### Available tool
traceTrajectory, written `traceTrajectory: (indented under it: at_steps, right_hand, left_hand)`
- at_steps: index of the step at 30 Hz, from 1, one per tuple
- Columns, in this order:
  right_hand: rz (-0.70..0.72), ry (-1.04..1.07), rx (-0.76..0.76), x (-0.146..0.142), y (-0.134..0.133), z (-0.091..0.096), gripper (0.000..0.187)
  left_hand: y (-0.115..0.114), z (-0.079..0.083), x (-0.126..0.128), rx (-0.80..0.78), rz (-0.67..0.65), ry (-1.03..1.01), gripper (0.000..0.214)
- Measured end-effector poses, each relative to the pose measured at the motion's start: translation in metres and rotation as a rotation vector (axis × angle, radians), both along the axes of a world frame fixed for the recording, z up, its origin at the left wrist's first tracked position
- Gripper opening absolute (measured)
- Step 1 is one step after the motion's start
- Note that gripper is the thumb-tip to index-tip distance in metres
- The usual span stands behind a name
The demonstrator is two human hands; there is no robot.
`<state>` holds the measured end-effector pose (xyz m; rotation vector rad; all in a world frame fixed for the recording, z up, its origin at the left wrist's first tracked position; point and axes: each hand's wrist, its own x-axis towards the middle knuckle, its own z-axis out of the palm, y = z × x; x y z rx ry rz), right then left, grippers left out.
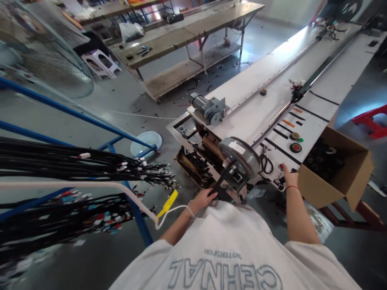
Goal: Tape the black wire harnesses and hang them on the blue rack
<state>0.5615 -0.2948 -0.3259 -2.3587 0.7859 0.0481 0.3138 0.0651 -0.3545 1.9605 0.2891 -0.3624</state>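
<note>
My left hand (pixel 205 198) is closed at the lower end of a black tape strip (pixel 223 177), which runs up to the round grey wheel-like head (pixel 240 155) of the machine. Its fingertips are small in view, so the exact grip is hard to see. My right hand (pixel 290 178) has a finger stretched onto a red button (pixel 281 166) at the table's near corner. Black-handled scissors (pixel 266 164) lie just left of that button. From the head, a long dark bundle (pixel 314 78) stretches along the white machine table (pixel 250 117).
A cardboard box (pixel 347 173) of dark rolls stands to the right. Cable bundles (pixel 60 161) hang on a blue rack (pixel 111 149) at left, near a fan (pixel 57 60). A motor (pixel 205 106) sits on the table's far edge. Another person's arm (pixel 317 14) shows at the far end.
</note>
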Motion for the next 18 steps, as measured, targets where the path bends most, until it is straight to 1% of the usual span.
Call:
traceTrajectory:
  at_steps: [2, 4, 8, 12, 15, 18]
  right_hand:
    - [-0.095, 0.045, 0.068, 0.001, -0.006, -0.019, 0.076]
    - [-0.124, -0.011, 0.047, -0.003, -0.002, -0.027, 0.075]
    - [-0.124, -0.066, -0.027, -0.008, 0.009, -0.025, 0.078]
    - [-0.142, -0.034, -0.083, -0.007, 0.011, -0.021, 0.083]
    - [-0.145, -0.019, -0.082, -0.007, 0.011, -0.021, 0.079]
    - [-0.143, -0.025, -0.066, -0.007, 0.01, -0.023, 0.079]
  left_hand:
    - [-0.001, 0.006, -0.003, 0.006, -0.008, 0.009, 0.044]
    - [-0.001, 0.011, -0.004, 0.01, 0.002, 0.027, 0.043]
    - [0.006, 0.017, -0.005, 0.025, 0.044, 0.053, 0.043]
    - [0.012, 0.023, -0.009, 0.032, 0.009, 0.051, 0.038]
    - [0.008, 0.026, -0.012, 0.043, 0.011, 0.027, 0.036]
    - [0.0, 0.029, -0.011, 0.073, 0.058, -0.032, 0.032]
